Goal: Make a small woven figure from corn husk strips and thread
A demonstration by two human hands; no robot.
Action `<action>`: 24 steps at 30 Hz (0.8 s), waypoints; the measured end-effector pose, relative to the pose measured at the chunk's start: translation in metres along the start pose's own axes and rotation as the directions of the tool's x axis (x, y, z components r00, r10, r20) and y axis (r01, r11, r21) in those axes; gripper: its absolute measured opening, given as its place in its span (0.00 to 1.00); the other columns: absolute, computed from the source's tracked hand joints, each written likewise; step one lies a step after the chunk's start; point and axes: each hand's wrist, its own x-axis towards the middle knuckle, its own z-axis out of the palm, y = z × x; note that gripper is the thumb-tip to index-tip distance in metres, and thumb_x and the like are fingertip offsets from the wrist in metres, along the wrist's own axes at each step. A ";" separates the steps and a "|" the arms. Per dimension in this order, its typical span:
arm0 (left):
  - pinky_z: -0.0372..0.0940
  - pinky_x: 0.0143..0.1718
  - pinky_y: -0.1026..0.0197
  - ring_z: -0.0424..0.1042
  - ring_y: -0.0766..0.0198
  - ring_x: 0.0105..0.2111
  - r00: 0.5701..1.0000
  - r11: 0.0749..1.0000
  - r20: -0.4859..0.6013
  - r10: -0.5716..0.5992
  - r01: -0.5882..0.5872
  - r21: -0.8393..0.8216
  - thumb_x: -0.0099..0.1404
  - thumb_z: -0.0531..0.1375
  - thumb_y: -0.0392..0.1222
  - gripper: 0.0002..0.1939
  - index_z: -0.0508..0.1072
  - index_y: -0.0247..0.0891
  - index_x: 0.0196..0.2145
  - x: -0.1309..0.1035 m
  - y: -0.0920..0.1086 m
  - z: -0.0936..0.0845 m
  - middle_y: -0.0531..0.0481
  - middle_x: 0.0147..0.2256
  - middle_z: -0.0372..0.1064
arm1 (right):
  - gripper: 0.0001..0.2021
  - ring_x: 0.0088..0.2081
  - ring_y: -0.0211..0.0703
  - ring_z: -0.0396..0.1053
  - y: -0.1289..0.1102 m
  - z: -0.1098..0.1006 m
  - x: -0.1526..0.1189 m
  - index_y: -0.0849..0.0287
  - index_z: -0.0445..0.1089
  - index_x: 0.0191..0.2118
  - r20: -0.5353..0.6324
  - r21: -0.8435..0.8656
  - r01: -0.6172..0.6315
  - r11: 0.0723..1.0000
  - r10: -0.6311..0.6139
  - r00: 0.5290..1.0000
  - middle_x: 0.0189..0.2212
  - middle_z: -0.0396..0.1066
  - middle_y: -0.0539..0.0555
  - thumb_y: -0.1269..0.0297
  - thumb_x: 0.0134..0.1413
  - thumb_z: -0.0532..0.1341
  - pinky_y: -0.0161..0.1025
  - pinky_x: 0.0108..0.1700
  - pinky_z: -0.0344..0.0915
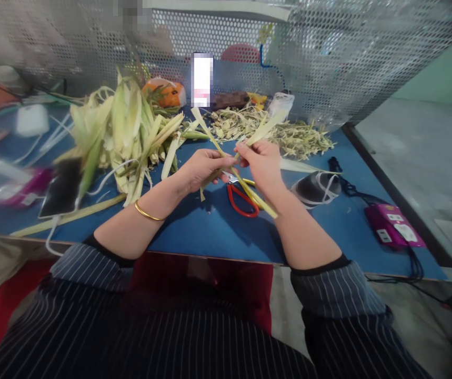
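My left hand (207,167) is closed, pinching pale green corn husk strips (209,132) that cross between my hands. Close beside it, my right hand (260,160) also pinches a husk, whose broad end (267,129) sticks up to the right. One long strip slants down under my right wrist. Just below my fingers, scissors (245,202) with red handles lie on the blue table (194,231), partly covered by the strip. The exact spot where the strips meet is hidden by my fingertips. A large heap of corn husks (121,123) lies to the left of my hands.
Shredded husk scraps (241,122) spread along the back, before a perforated metal screen (226,31). A lit phone (202,79) stands there. At left lies a dark phone (62,187) with a cable. On the right are a dark roll (315,188) and a purple power strip (393,225).
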 end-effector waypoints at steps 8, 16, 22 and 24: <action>0.55 0.17 0.67 0.69 0.72 0.18 0.999 0.998 -0.051 -0.011 0.014 0.062 0.62 0.65 0.35 0.05 0.79 0.29 0.32 0.003 -0.003 0.001 0.44 0.27 0.78 | 0.16 0.19 0.34 0.62 0.010 0.000 0.002 0.60 0.72 0.23 -0.025 -0.078 -0.100 0.992 0.098 0.995 0.16 0.64 0.47 0.54 0.54 0.66 0.36 0.25 0.62; 0.58 0.18 0.65 0.69 0.69 0.17 0.995 0.949 -0.086 0.045 -0.015 0.316 0.62 0.65 0.40 0.10 0.78 0.31 0.27 -0.003 -0.002 0.005 0.43 0.24 0.77 | 0.19 0.26 0.38 0.61 -0.012 -0.021 0.005 0.58 0.70 0.23 0.000 -0.492 0.201 0.847 -0.231 0.973 0.18 0.63 0.49 0.50 0.58 0.64 0.41 0.33 0.59; 0.56 0.16 0.67 0.69 0.69 0.15 0.997 0.864 0.071 0.029 -0.061 0.501 0.64 0.65 0.45 0.14 0.74 0.34 0.24 -0.010 -0.008 0.014 0.47 0.21 0.74 | 0.06 0.26 0.36 0.59 -0.012 -0.002 -0.009 0.59 0.74 0.32 0.335 -0.332 0.294 0.896 -0.180 0.925 0.20 0.61 0.45 0.61 0.55 0.66 0.38 0.32 0.58; 0.53 0.15 0.67 0.66 0.71 0.13 0.999 0.871 0.051 0.004 -0.028 0.491 0.66 0.64 0.48 0.19 0.74 0.33 0.22 -0.008 -0.009 0.012 0.48 0.18 0.71 | 0.07 0.26 0.37 0.59 -0.015 -0.001 -0.013 0.58 0.72 0.32 0.236 -0.333 0.317 0.888 -0.247 0.940 0.21 0.61 0.46 0.62 0.59 0.62 0.38 0.32 0.59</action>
